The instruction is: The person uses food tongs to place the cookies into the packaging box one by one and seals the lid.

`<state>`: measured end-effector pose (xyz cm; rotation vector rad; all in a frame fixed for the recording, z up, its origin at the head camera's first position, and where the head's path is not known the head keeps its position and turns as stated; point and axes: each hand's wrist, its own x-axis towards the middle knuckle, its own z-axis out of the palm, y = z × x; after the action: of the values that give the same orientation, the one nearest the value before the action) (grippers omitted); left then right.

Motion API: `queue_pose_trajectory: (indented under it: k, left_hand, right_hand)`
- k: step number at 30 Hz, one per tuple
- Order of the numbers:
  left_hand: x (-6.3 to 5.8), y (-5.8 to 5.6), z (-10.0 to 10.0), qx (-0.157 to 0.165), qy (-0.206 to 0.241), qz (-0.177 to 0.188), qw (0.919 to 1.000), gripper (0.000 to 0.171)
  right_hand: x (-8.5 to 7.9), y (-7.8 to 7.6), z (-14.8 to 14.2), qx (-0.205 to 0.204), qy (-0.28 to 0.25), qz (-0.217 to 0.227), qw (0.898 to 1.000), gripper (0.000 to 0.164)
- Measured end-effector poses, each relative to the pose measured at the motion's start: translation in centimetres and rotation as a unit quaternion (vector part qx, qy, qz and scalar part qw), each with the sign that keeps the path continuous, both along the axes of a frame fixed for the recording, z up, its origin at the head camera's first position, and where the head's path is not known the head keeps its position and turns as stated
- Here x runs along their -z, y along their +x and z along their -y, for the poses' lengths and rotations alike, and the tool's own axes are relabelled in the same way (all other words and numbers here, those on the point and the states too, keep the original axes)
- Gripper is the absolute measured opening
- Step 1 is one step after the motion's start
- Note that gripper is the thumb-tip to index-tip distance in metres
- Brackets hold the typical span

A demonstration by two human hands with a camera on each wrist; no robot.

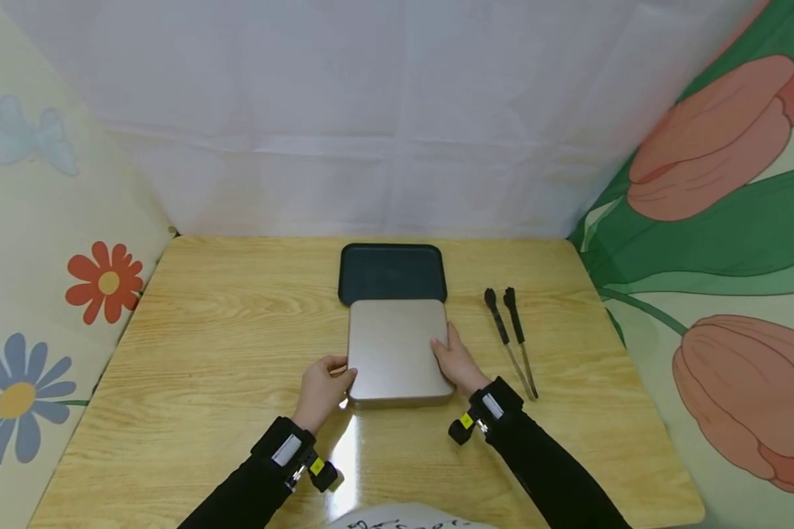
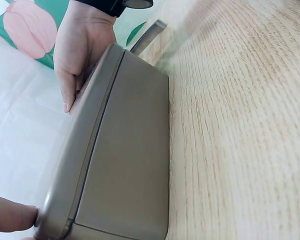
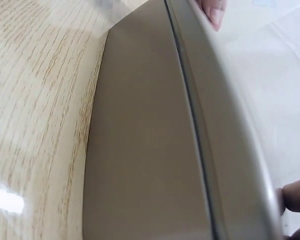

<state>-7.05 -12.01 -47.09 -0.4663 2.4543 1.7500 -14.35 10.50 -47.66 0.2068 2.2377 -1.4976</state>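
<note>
A square, champagne-coloured metal tin (image 1: pixel 398 349) lies flat on the wooden table, its lid on. At the tin's left front corner, my left hand (image 1: pixel 324 383) pinches the edge with curled fingers. My right hand (image 1: pixel 462 364) grips the right side, thumb over the top edge. A thin seam runs between the lid (image 2: pixel 87 145) and the body (image 2: pixel 130 145) in the left wrist view. In the right wrist view fingertips touch the lid's rim (image 3: pixel 230 130), and the tin's base sits on the tabletop. What is inside the tin is hidden.
A dark rectangular tray (image 1: pixel 392 272) lies right behind the tin, its front edge meeting or covered by it. Tongs with black ends (image 1: pixel 514 323) lie to the right of my right hand. A white cloth (image 1: pixel 370 147) hangs behind the wooden table (image 1: pixel 238 308).
</note>
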Motion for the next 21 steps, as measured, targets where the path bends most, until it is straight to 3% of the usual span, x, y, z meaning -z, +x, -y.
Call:
queue_pose_trajectory:
  k: [9,15,17,19,21]
  left_hand:
    - [0.0,-0.4,-0.1,0.013,-0.001,-0.026,0.9996,0.028]
    - [0.3,-1.0,0.4,0.042,-0.023,-0.024,0.9986,0.059]
    - [0.4,-0.8,0.8,0.056,-0.040,-0.037,0.9969,0.065]
    - [0.5,-0.6,1.2,0.084,-0.103,-0.070,0.9887,0.066]
    - [0.6,-0.3,1.7,0.111,-0.194,-0.116,0.9679,0.066]
  right_hand:
    - [0.9,0.0,-0.3,-0.006,0.021,-0.029,0.999,0.063]
    - [1.0,-0.1,-0.5,0.008,-0.013,-0.011,1.000,0.065]
    - [0.9,0.3,-0.9,0.011,-0.027,-0.005,1.000,0.066]
    - [0.8,0.8,-1.6,0.008,-0.020,-0.020,1.000,0.066]
    - [0.6,1.3,-2.4,-0.006,0.002,-0.067,0.998,0.064]
